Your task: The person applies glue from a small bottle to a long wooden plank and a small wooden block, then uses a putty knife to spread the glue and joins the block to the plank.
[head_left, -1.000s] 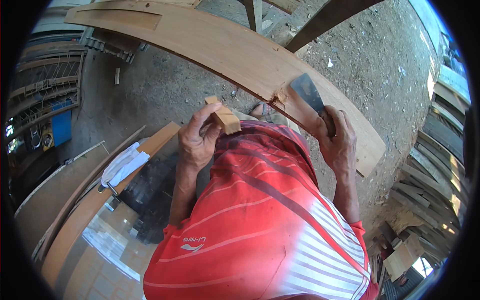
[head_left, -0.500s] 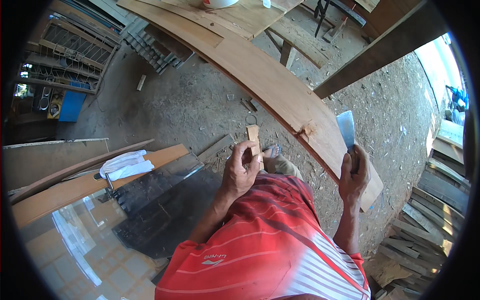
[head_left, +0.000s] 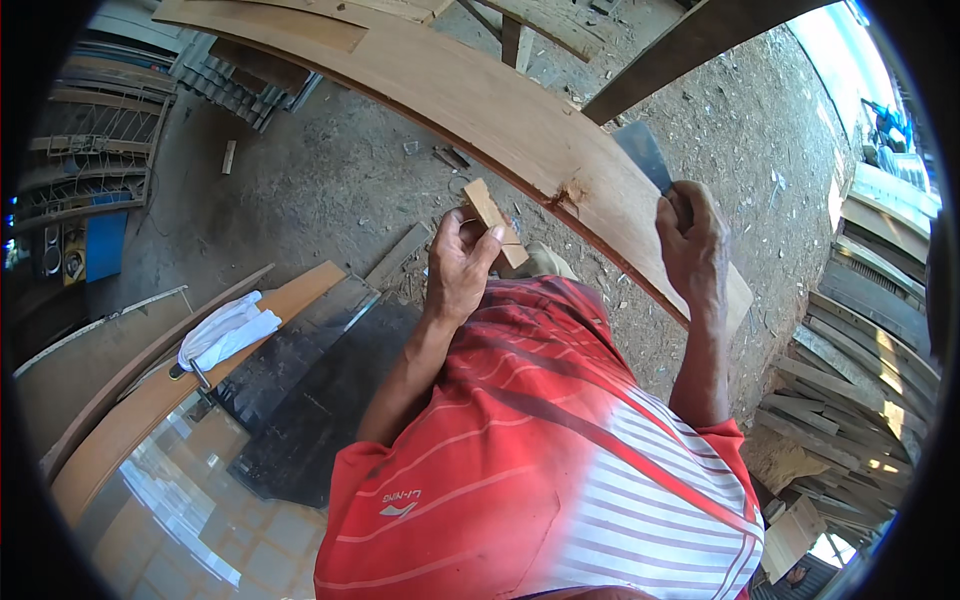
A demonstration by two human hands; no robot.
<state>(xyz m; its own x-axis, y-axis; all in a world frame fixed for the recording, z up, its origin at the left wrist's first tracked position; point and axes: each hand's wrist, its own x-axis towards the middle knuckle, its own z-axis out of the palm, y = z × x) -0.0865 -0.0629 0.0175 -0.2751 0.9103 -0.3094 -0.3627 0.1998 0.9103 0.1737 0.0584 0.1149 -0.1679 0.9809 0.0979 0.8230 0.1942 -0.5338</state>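
My left hand [head_left: 462, 265] pinches a small wooden block [head_left: 495, 222] between thumb and fingers, tilted with its upper end to the left. In my right hand [head_left: 695, 240] is a putty knife [head_left: 643, 155] with a wide grey blade, its handle mostly hidden by the fingers. The blade overlaps the far edge of a long brown wooden board [head_left: 480, 110]; whether it touches cannot be told. That board runs diagonally in front of me. A rough brown patch of paste or crumbs [head_left: 572, 192] sits on it, left of my right hand.
A dark wooden beam [head_left: 700, 55] slants beyond the board. Scrap planks [head_left: 850, 390] are piled at the right. To my left lie a black sheet [head_left: 320, 400], a glossy panel [head_left: 200, 500] and a white cloth [head_left: 228, 330] beside a hammer-like tool [head_left: 198, 372]. Wood chips litter the ground.
The whole view has shifted, moving the surroundings mostly left and up. The block has tipped from nearly upright to leaning left. The knife's blade has swung left and away from me.
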